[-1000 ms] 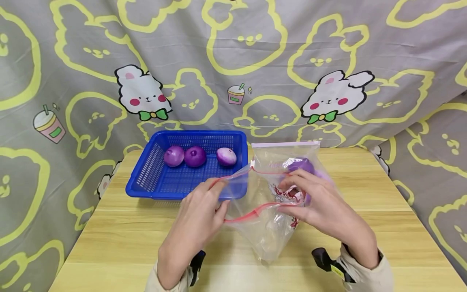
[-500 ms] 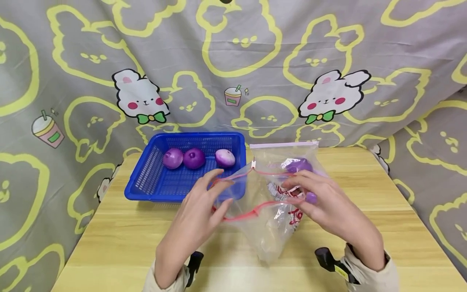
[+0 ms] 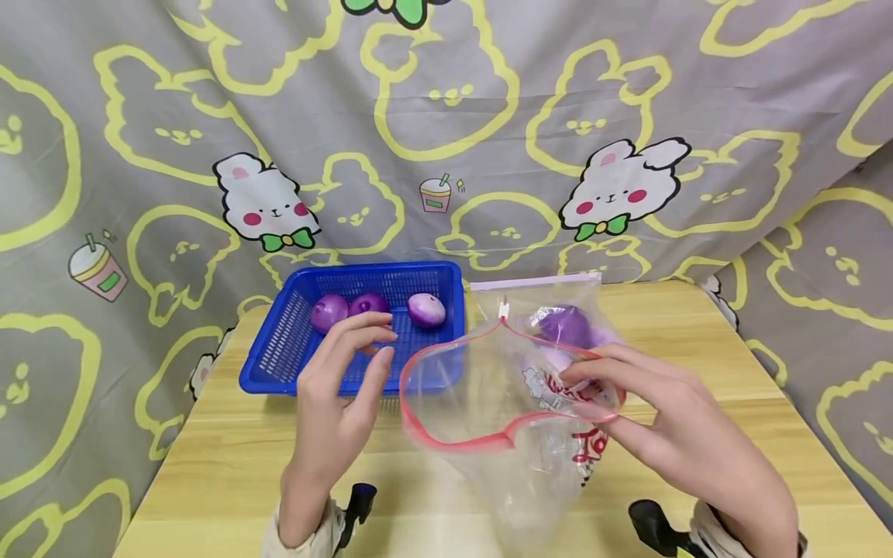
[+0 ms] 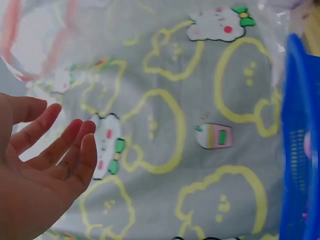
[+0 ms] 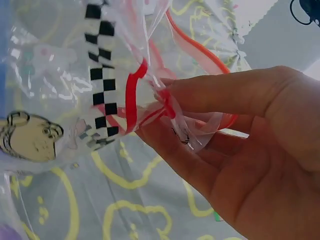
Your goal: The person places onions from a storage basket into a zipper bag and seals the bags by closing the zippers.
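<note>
Plastic bag (image 3: 519, 480) is pinched at its red rim (image 3: 460, 446) by right hand (image 3: 673, 418), left hand (image 3: 338, 399) is released and loosely curved near blue basket (image 3: 268, 385) where three purple onions (image 3: 426, 310) are held.

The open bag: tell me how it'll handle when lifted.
The bag will probably flop, since its thin film creases near the right hand. It looks light, being see-through plastic. Its red rim may sag, as the right hand pinches one side and the left hand holds none.
</note>
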Demonstrator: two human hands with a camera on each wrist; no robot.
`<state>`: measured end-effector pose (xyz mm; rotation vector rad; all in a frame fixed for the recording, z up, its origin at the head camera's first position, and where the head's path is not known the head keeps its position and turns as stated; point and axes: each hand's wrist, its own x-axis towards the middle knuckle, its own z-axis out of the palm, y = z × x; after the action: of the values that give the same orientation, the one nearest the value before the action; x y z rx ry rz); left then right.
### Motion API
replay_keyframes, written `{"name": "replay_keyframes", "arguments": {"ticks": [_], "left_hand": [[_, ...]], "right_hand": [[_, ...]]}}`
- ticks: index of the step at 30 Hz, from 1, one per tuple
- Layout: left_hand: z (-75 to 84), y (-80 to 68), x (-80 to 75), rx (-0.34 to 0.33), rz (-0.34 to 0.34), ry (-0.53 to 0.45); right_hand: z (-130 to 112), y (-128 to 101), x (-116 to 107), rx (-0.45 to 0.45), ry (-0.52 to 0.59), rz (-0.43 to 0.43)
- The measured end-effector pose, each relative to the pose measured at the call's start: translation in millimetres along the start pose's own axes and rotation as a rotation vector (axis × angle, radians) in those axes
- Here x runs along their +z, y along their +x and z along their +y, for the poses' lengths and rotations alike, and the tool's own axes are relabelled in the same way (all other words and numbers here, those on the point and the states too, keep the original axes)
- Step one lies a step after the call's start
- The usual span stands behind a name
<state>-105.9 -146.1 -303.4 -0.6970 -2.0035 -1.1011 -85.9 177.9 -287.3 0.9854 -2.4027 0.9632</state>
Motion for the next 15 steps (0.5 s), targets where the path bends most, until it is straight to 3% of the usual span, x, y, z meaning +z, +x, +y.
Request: {"name": "replay_keyframes", "arguments": {"ticks": [4,8,15], "left_hand": [[-21.8,-10.1,7.9,-0.085,-0.104,0.092],[-43.6,-20.1,18.1,-0.153,-0.241,0.186],[-77.9,-25.9,37.6,-0.192,-0.378,0.283]], "right_hand": [[-3,-7,-15,0.024,-0.034,-0.048],[-9,-13,-31,-0.011,-0.083,-0.051],[-10,-22,-31,-0.052,-0.186,-0.035]]}}
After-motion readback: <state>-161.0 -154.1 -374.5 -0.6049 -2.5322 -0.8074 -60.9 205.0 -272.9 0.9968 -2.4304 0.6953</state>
